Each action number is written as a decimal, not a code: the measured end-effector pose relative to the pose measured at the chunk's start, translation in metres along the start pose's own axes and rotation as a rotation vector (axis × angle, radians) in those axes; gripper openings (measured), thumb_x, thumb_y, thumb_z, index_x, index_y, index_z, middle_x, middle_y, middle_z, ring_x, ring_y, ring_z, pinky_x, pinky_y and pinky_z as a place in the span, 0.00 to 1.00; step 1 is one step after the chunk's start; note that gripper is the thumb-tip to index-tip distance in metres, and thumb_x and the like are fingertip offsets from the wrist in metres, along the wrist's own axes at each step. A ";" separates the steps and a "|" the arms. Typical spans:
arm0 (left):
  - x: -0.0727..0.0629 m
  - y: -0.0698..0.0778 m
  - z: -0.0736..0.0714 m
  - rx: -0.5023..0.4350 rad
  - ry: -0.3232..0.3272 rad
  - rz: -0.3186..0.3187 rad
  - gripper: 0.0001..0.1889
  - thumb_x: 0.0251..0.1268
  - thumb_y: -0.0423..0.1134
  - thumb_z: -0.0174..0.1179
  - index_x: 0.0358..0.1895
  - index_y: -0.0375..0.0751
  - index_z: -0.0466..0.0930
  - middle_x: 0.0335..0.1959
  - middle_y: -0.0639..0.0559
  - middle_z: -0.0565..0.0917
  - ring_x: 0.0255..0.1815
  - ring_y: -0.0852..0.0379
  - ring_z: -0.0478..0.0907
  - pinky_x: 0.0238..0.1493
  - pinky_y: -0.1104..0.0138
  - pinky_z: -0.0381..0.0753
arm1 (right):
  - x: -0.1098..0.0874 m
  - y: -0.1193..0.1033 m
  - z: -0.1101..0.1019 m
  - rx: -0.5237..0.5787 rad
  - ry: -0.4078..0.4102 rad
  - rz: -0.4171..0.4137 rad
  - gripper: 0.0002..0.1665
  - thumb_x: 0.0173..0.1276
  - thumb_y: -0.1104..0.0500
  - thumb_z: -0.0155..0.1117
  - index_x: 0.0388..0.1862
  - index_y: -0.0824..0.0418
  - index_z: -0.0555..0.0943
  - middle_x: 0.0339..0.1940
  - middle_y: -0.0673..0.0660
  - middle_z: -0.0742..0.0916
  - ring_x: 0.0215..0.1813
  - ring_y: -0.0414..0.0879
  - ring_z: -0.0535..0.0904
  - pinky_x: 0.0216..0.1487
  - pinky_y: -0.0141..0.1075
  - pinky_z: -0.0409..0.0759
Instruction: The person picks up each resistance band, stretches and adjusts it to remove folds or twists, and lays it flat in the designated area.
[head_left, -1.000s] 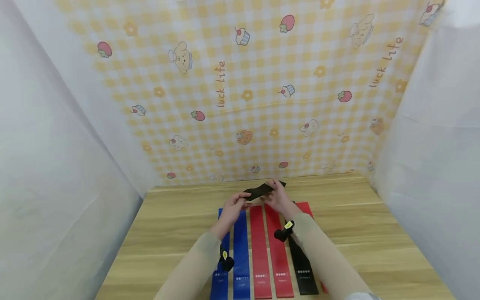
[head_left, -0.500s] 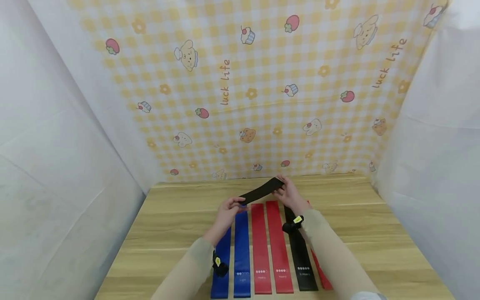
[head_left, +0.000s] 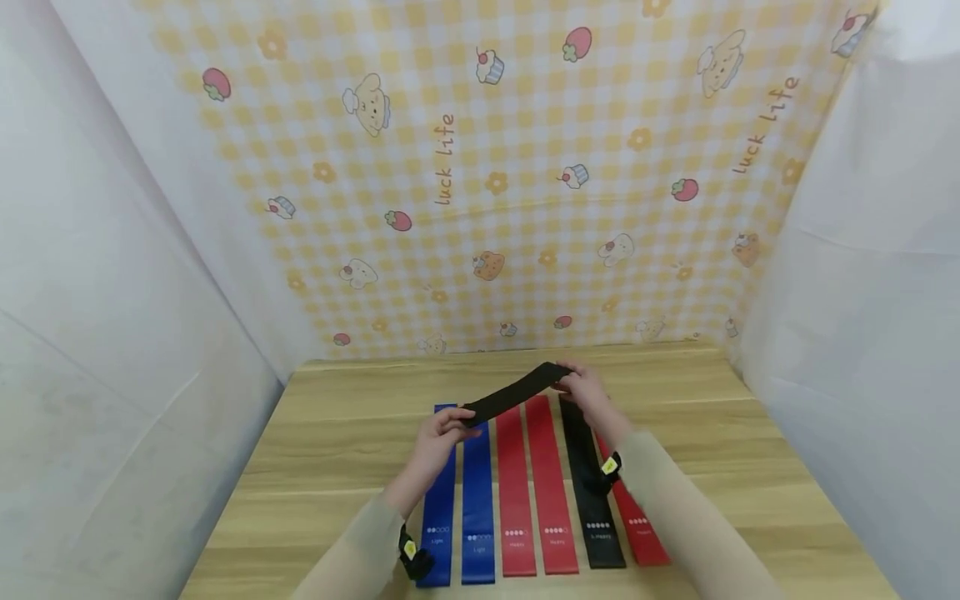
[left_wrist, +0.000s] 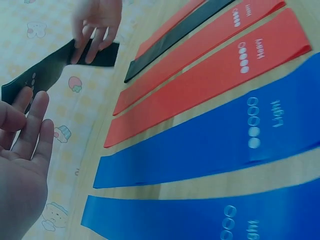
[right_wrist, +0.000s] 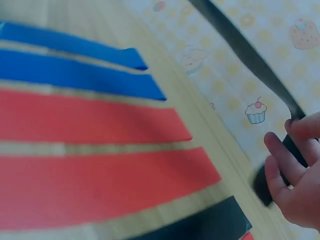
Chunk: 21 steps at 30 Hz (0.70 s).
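Between both hands a black resistance band is held up in the air, slanting higher toward the right. My left hand pinches its left end between thumb and fingers; in the left wrist view pale dots show on the band near those fingers. My right hand pinches it near the other end, and in the right wrist view a short loose end of the band hangs past the fingers. Below the hands, flat bands lie side by side on the wooden table.
From left to right lie two blue bands marked Light, two red bands marked Heavy, a black band and another red band, partly under the right forearm. A yellow checked cloth hangs behind the table, with white sheets at the sides.
My hands have moved apart, the left one leftward and down toward me. The black band between them has gone from a short, bent stretch to a longer, straighter one.
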<state>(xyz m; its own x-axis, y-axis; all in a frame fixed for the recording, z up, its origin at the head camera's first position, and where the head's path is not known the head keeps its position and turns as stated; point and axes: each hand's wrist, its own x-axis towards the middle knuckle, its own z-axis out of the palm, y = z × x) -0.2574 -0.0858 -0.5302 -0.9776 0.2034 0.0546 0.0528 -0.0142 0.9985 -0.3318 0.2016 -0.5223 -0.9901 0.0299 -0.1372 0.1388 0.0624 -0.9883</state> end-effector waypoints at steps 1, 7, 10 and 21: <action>-0.003 -0.001 -0.001 -0.003 -0.003 -0.001 0.15 0.68 0.19 0.46 0.54 0.23 0.76 0.49 0.27 0.82 0.44 0.51 0.86 0.59 0.55 0.78 | -0.004 0.002 -0.002 -0.038 0.013 -0.026 0.26 0.72 0.69 0.47 0.69 0.70 0.70 0.58 0.70 0.81 0.48 0.49 0.84 0.60 0.54 0.75; -0.021 -0.001 -0.006 0.000 -0.015 -0.005 0.15 0.68 0.19 0.46 0.54 0.24 0.77 0.49 0.31 0.84 0.46 0.48 0.86 0.63 0.50 0.74 | -0.030 0.016 -0.012 -0.165 0.094 -0.126 0.20 0.71 0.68 0.53 0.60 0.69 0.79 0.49 0.68 0.87 0.34 0.42 0.82 0.32 0.34 0.76; -0.030 0.000 -0.007 0.010 -0.020 -0.008 0.15 0.68 0.19 0.47 0.53 0.24 0.78 0.49 0.32 0.84 0.47 0.46 0.86 0.61 0.53 0.76 | -0.041 0.024 -0.013 -0.206 0.136 -0.160 0.18 0.69 0.70 0.56 0.56 0.67 0.83 0.48 0.69 0.87 0.21 0.39 0.71 0.21 0.31 0.65; -0.045 0.008 -0.007 0.020 -0.068 -0.030 0.13 0.68 0.21 0.53 0.52 0.25 0.79 0.48 0.30 0.84 0.47 0.41 0.85 0.56 0.60 0.81 | -0.056 0.033 -0.015 -0.383 0.307 -0.303 0.14 0.63 0.69 0.62 0.47 0.65 0.87 0.45 0.64 0.88 0.37 0.47 0.80 0.30 0.29 0.74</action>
<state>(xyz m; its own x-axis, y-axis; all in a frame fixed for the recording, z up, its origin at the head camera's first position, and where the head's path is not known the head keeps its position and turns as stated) -0.2144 -0.1017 -0.5243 -0.9628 0.2693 0.0238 0.0283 0.0128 0.9995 -0.2717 0.2166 -0.5460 -0.9434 0.2389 0.2300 -0.0954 0.4687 -0.8782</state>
